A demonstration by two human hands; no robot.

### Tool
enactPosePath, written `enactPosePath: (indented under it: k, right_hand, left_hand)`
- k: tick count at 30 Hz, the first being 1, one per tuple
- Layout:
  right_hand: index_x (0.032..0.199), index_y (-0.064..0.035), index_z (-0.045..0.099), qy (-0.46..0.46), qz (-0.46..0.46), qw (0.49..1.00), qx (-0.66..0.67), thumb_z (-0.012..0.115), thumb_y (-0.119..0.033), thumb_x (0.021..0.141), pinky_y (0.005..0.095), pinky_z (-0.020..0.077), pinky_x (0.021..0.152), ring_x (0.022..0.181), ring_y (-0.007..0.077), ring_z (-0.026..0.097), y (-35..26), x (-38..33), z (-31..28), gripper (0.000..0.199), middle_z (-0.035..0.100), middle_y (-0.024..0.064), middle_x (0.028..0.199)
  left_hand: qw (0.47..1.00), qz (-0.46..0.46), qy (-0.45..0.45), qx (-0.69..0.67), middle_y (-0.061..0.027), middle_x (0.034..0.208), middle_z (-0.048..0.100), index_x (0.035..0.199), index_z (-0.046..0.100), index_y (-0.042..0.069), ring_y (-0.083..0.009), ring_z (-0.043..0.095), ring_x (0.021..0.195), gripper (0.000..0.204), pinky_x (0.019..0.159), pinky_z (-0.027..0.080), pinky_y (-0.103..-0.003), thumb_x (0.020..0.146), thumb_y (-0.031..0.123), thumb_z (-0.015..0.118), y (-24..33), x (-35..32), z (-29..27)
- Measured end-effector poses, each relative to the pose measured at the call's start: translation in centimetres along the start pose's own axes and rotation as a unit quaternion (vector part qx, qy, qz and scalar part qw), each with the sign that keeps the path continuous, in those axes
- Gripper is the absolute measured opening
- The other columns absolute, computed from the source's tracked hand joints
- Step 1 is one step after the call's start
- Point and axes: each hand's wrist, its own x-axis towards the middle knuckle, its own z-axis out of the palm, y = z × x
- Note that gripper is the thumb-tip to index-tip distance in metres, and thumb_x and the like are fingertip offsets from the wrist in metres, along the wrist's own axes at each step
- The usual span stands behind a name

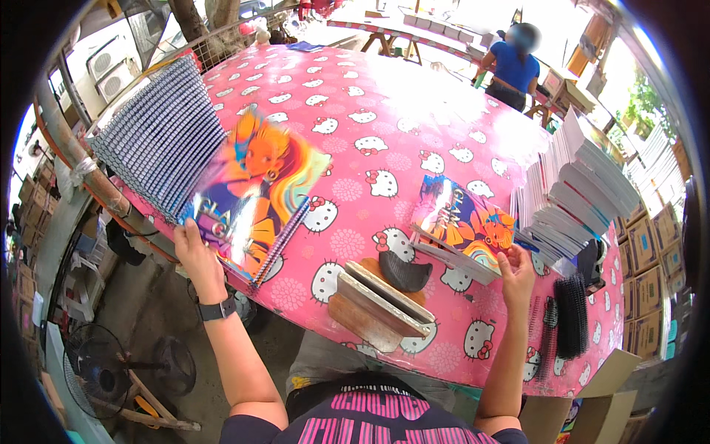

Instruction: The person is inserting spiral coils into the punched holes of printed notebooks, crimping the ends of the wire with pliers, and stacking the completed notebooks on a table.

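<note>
My left hand (pixel 197 248) is closed on the lower left corner of a spiral notebook (pixel 255 189) with a bright illustrated cover. The notebook is slightly blurred, and its coil runs along the right edge. Just behind it leans a tall stack of spiral-bound notebooks (pixel 159 133). Over on the right, my right hand (pixel 517 268) pinches the lower right corner of an unbound book block (pixel 464 226) with a similar cover. Loose-looking page edges show under that cover. Between my hands lies a wooden jig (pixel 381 307) with a slot, beside a dark curved piece (pixel 405 272).
A pink patterned tablecloth (pixel 347 177) covers the table. Piles of unbound page blocks (pixel 577 189) stand at the right, with black binding coils (pixel 571 318) nearer me. An open carton (pixel 592 399) sits below the right edge. Far back, a person in blue (pixel 512 70) stands by another table.
</note>
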Motion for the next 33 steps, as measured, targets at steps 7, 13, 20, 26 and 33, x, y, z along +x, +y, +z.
enactPosePath:
  k: [7,13,20,26,33]
  right_hand:
    - [0.115,0.0026,0.055,0.025,0.122,0.980,0.156,0.073,-0.022,0.080,0.0260,0.0470,0.071,0.078,0.0130,0.057,3.7,1.4,2.6,0.046,0.062,0.0075,0.093]
    - [0.100,0.0004,0.057,0.042,0.029,0.997,0.055,0.074,-0.014,0.080,0.0228,0.0461,0.062,0.072,0.0082,0.055,0.7,0.5,0.2,0.031,0.061,0.0038,0.087]
    - [0.104,-0.0015,0.051,0.099,-0.091,0.939,0.317,0.075,-0.013,0.079,0.0233,0.0475,0.065,0.075,0.0105,0.057,-13.2,-7.3,-0.9,0.037,0.058,0.0036,0.090]
    - [0.104,0.0015,0.062,-0.038,-0.082,0.934,0.346,0.074,-0.002,0.076,0.0294,0.0509,0.073,0.085,0.0179,0.064,-13.0,-13.3,1.6,0.031,0.066,0.0094,0.095]
    - [0.095,0.0010,0.066,-0.144,-0.118,0.952,0.241,0.072,0.002,0.074,0.0299,0.0501,0.066,0.075,0.0188,0.064,-11.9,-13.0,1.4,0.021,0.067,0.0098,0.085]
  left_hand:
    - [0.866,0.067,0.043,0.493,-0.0159,0.084,0.062,0.099,0.053,-0.004,-0.0316,0.060,0.073,0.034,0.068,0.046,-0.041,0.091,0.029,0.058,-8.5,3.1,-7.9]
    - [0.803,0.285,0.082,0.517,-0.0177,0.103,0.055,0.124,0.044,-0.002,-0.0304,0.056,0.091,0.054,0.077,0.047,-0.039,0.083,0.026,0.068,-4.0,-0.6,-4.4]
    - [0.922,0.064,-0.382,-0.005,-0.0115,0.132,0.045,0.133,0.040,0.002,-0.0179,0.045,0.120,0.056,0.099,0.036,-0.034,0.085,0.017,0.066,4.4,-11.1,9.6]
    - [0.857,-0.056,-0.501,-0.111,-0.0059,0.111,0.058,0.120,0.048,0.000,-0.0108,0.054,0.101,0.030,0.088,0.042,-0.026,0.091,0.006,0.056,3.2,-10.2,9.2]
    - [0.877,-0.044,-0.479,-0.013,0.0024,0.086,0.051,0.114,0.050,0.001,-0.0034,0.045,0.077,0.026,0.069,0.039,-0.019,0.089,0.002,0.057,2.3,-9.4,7.8]
